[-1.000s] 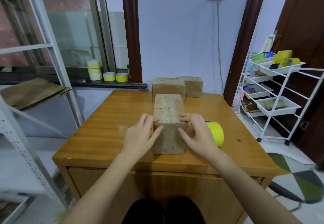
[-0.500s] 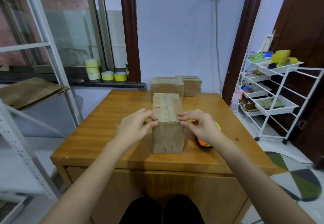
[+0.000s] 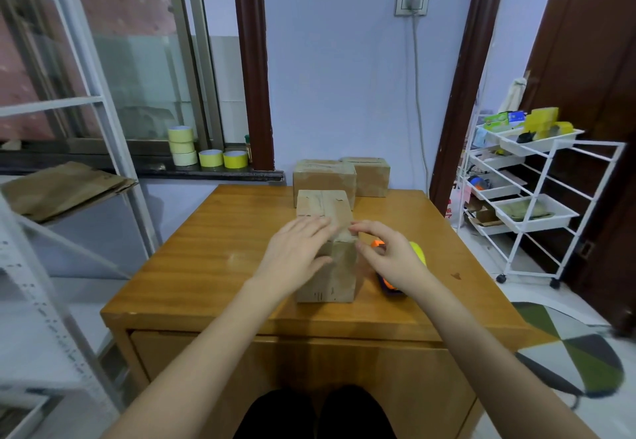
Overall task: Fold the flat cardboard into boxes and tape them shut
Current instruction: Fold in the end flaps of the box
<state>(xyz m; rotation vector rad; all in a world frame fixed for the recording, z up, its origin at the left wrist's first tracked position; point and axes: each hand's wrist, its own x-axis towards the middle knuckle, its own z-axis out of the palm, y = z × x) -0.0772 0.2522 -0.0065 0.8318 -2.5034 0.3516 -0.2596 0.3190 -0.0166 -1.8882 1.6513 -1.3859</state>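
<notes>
While the closed brown cardboard box (image 3: pixel 325 268) stands upright on the wooden table (image 3: pixel 213 259), its taped top is pressed by the flat left hand (image 3: pixel 296 254) and pinched at the edge by the right hand (image 3: pixel 392 256).

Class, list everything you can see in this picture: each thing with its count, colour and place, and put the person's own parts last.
Near box: one, brown, table middle, under the hands.
Far boxes: two, brown, table's far edge.
Tape dispenser: one, orange and dark with yellow roll, right of near box.
Table: one, wooden.
Tape rolls: five, yellow, windowsill; three stacked.
Flat cardboard: a pile, brown, left shelf.
Trolley: one, white, right.
Left hand: flat on near box.
Right hand: fingers curled at box's top edge.
</notes>
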